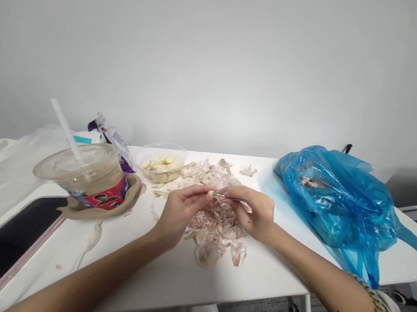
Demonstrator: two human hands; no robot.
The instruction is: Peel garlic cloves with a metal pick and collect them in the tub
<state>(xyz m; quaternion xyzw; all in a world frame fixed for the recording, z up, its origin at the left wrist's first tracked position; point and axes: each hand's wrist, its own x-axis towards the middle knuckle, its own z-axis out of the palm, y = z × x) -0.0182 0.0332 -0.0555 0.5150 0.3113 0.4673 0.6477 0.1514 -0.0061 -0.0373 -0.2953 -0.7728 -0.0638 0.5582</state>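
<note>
A small pale garlic clove (pixel 211 193) is pinched between the thumb and fingers of my left hand (pixel 182 211). From the other side my right hand (pixel 253 211) closes its fingertips on something thin against the clove; whether that is skin or a small tool I cannot make out. Both hands are just above a heap of papery garlic skins (pixel 211 242) on the white table (pixel 162 282). Behind my left hand, a clear plastic bowl (pixel 161 155) holds several peeled cloves (pixel 162 163).
At the left stand a large iced drink cup (pixel 85 171) with a straw in a cardboard holder (pixel 131 192), a purple packet (pixel 113 139), a dark-screened tablet (pixel 7 248) and a clear plastic spoon (pixel 94 238). A blue plastic bag (pixel 339 202) lies at the right. A pale wall rises behind.
</note>
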